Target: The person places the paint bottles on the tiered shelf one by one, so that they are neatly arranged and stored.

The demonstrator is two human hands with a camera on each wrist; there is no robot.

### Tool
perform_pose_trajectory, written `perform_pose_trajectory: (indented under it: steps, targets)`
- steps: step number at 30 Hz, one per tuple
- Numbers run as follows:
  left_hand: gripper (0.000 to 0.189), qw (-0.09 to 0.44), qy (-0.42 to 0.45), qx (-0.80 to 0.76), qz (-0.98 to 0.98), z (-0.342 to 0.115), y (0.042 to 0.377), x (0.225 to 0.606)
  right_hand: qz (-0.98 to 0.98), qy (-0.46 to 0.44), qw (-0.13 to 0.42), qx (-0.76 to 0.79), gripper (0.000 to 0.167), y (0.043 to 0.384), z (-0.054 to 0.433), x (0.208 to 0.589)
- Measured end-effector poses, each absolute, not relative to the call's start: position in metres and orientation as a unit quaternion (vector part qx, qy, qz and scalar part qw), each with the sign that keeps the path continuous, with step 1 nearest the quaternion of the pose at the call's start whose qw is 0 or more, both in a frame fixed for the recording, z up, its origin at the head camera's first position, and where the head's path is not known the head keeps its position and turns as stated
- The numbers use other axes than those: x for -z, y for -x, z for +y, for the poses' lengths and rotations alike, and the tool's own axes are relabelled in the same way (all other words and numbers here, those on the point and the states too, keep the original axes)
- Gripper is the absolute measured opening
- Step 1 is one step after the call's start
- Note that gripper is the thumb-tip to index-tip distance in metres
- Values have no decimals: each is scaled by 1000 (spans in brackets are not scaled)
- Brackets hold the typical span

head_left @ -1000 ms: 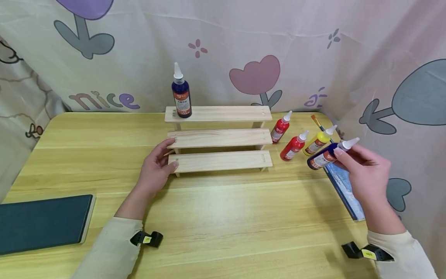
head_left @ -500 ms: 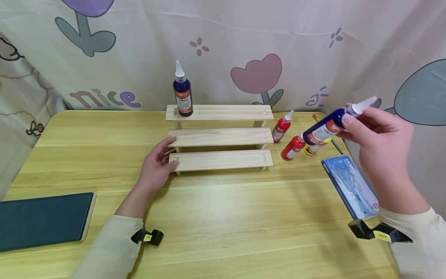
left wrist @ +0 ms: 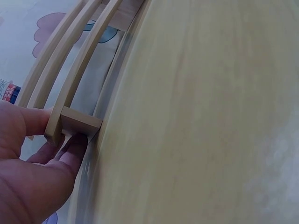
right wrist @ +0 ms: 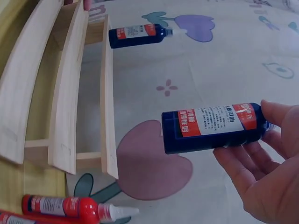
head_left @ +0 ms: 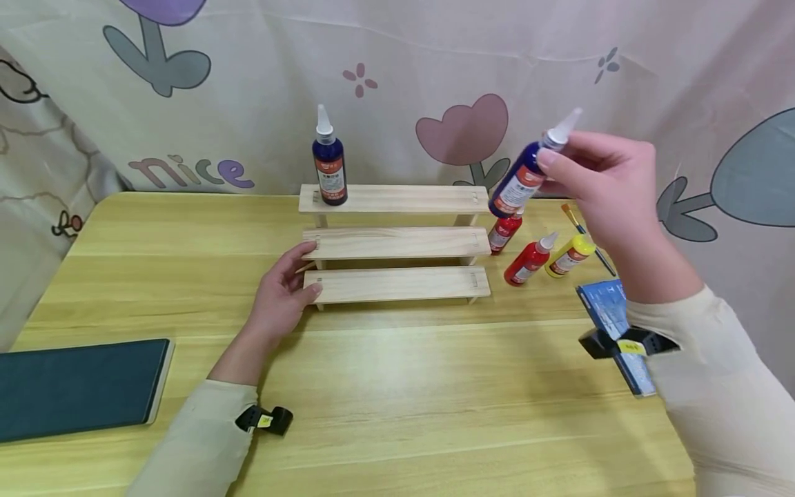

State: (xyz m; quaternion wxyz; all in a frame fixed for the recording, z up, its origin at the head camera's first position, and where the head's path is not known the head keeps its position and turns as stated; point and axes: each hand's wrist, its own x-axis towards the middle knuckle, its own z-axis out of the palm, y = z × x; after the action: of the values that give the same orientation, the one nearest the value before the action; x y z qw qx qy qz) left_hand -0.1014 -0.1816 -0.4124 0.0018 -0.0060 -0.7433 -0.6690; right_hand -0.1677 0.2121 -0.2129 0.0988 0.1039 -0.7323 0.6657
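My right hand pinches a dark blue ink bottle near its white nozzle cap. The bottle is tilted, its base overlapping the right end of the top step in the head view. The label faces the camera in the right wrist view. A three-step wooden display shelf stands at mid-table. At its left end my left hand grips the bottom step, thumb on top and fingers curled beneath, as the left wrist view shows. Another blue ink bottle stands upright on the top step, at the left.
Right of the shelf stand two red bottles and a yellow bottle, with a paintbrush behind them. A blue box lies partly under the right forearm. A dark green notebook lies at left; a patterned curtain hangs behind.
My right hand first lifted the blue bottle up and right from beside the yellow one, then carried it left and higher toward the top step. My left hand has stayed on the shelf.
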Motion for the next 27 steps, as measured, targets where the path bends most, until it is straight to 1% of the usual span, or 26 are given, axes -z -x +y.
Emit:
perform_pose_trajectory:
  steps: [7, 12, 18, 27]
  targets:
    - [70, 1, 5, 669, -744, -182, 102, 411, -735, -125, 56, -664, 30, 203, 190, 222]
    - [69, -2, 7, 669, -743, -182, 101, 412, -749, -128, 26, -650, 29, 220, 181, 233]
    - [69, -5, 2, 667, -745, -182, 101, 413, -771, -101, 3, -629, 31, 232, 177, 240]
    - [70, -3, -4, 664, -748, -183, 101, 413, -780, -75, -16, -621, 32, 240, 177, 249]
